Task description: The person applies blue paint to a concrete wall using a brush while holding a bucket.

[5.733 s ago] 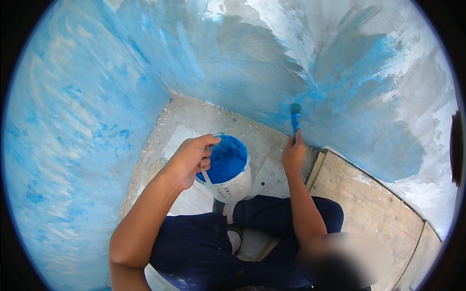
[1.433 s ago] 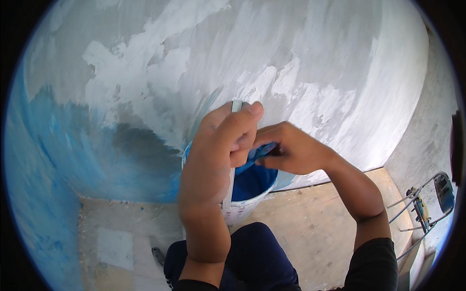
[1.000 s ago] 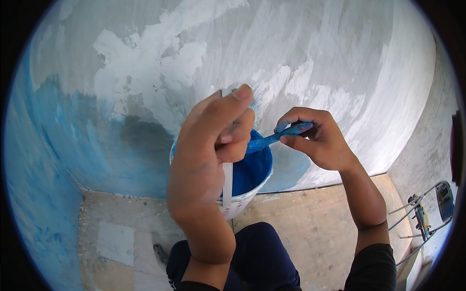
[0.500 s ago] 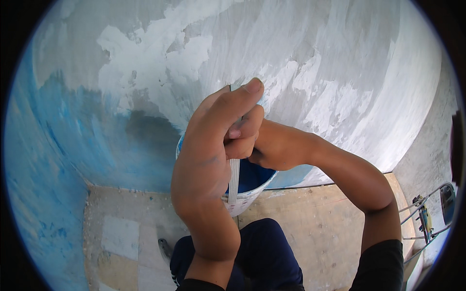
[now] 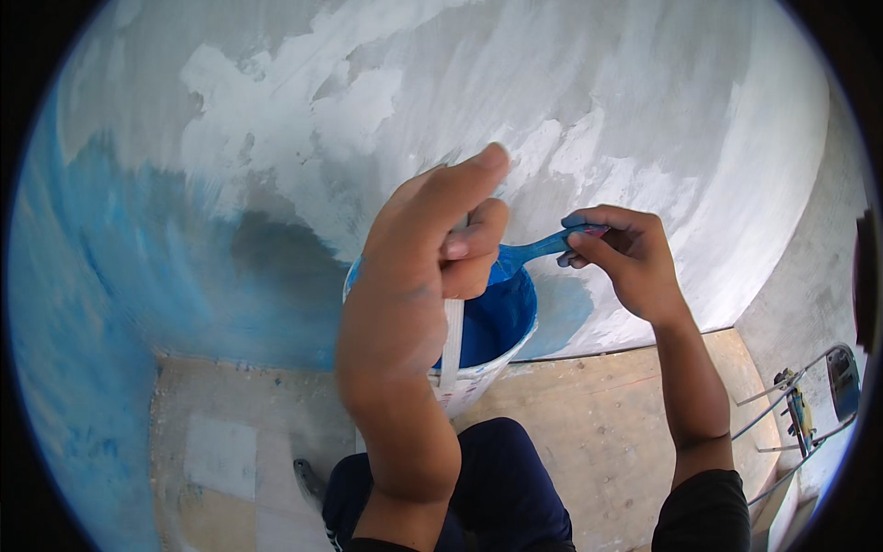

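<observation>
A white bucket [image 5: 483, 382] with dark blue paint inside hangs in front of my knees, close to the wall. Its pale flat strap [image 5: 452, 340] runs up into my left hand [image 5: 414, 239], whose fingers are curled closed around it, with the thumb pointing up and right. My right hand [image 5: 636, 262] pinches the blue-smeared handle of a paintbrush [image 5: 543, 247], off to the bucket's right. The brush slants down to the left, its head over the bucket's far rim and partly hidden behind my left fingers. Blue paint marks my right fingertips.
Ahead stands a grey wall [image 5: 303, 120] with white patches and blue paint at its lower left. Below is a plywood-like floor [image 5: 607, 405] with paler squares at left [image 5: 221, 455]. A metal-framed object, perhaps a chair [image 5: 809, 405], stands at far right.
My right hand has moved out from behind the left hand to the right, bringing the paintbrush into sight. The left hand still grips the strap and has shifted slightly right with the bucket.
</observation>
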